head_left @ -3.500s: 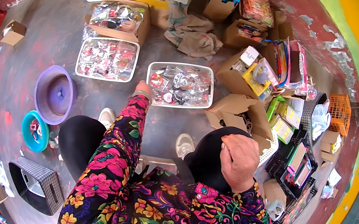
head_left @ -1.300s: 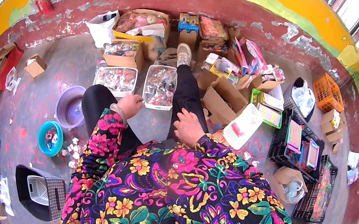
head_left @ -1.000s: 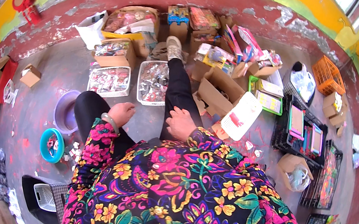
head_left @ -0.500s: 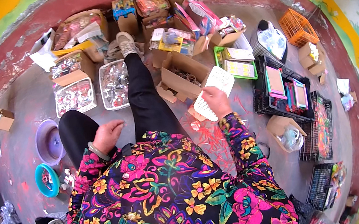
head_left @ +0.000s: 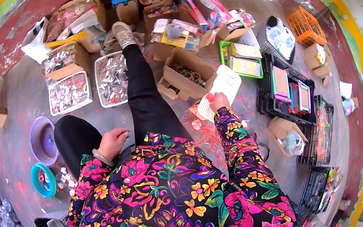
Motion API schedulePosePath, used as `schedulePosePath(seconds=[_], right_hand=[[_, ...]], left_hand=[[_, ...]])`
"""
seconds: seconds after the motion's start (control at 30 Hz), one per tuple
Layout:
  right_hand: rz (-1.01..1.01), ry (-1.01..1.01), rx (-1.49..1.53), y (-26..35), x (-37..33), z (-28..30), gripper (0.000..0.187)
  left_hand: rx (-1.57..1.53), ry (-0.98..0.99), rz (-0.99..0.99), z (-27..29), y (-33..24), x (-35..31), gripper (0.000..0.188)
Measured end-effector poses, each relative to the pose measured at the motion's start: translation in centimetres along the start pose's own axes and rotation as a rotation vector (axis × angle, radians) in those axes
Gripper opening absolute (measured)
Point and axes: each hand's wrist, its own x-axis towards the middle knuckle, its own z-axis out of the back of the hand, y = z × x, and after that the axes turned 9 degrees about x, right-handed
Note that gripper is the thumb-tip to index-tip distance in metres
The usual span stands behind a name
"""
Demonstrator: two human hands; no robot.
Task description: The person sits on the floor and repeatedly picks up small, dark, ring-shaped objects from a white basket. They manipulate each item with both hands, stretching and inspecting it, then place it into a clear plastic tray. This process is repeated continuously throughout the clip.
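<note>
White perforated tray leans on the floor against an open cardboard box of dark rings, and the right hand is closed on its lower edge, so lifting it looks like the step in hand; a firm hold and a steady pull would serve next. Left hand rests loosely curled on the black-trousered thigh, holding nothing. Beyond the box lie a green tray of yellow packs, a black crate of pink and blue cards, and an orange basket.
</note>
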Motion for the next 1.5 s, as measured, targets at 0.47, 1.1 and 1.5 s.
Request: schedulePosePath(seconds=[0.47,1.1,1.5], right_hand=[[-0.060,0.038,-0.045,1.9,-0.2,0.3,0.031],[0.052,-0.052,-0.121,1.3,-1.4,-0.1,0.024],[0.017,-0.087,0.056,0.9,-1.8,0.5,0.024]], left_hand=[[0.080,-0.020,0.018,1.0,1.8,-0.7,0.021],[0.017,-0.014,0.048,0.6,2.2,-0.4,0.020],[0.065,-0.043,0.026,0.5,2.7,-0.5,0.021]])
